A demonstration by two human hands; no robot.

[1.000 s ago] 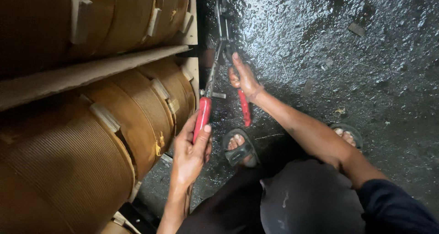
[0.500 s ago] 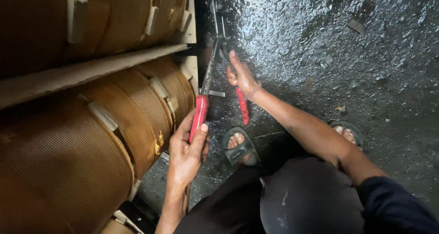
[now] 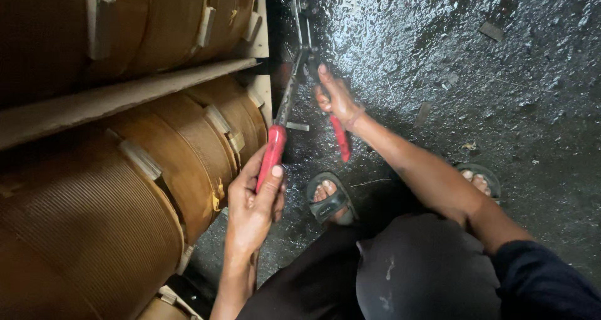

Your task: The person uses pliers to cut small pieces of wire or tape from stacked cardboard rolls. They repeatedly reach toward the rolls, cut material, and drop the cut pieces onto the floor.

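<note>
Both hands grip a long-handled cutter (image 3: 299,70), one on each red-sleeved handle. Left hand (image 3: 253,201) is wrapped around the lower end of the left red grip, thumb laid along its face and fingers curled behind, forearm rising almost straight up from the bottom edge of the view. Right hand (image 3: 335,98) clasps the other handle higher up, just above where its red sleeve begins, with the wrist bent and the arm stretched out long from the dark blue sleeve at the lower right. The two handles spread apart in a narrow V and meet at the metal pivot near the top of the view, beside the corner of a wooden rack (image 3: 125,98) that holds large brown ribbed coils (image 3: 94,226). The tool's head runs off the top edge, so what its blades bite on cannot be made out. Below, two sandalled feet (image 3: 328,198) stand on a wet, dark, glittering floor (image 3: 501,95); the right foot is partly hidden behind the forearm, and the knees fill the lower frame in shadow.
</note>
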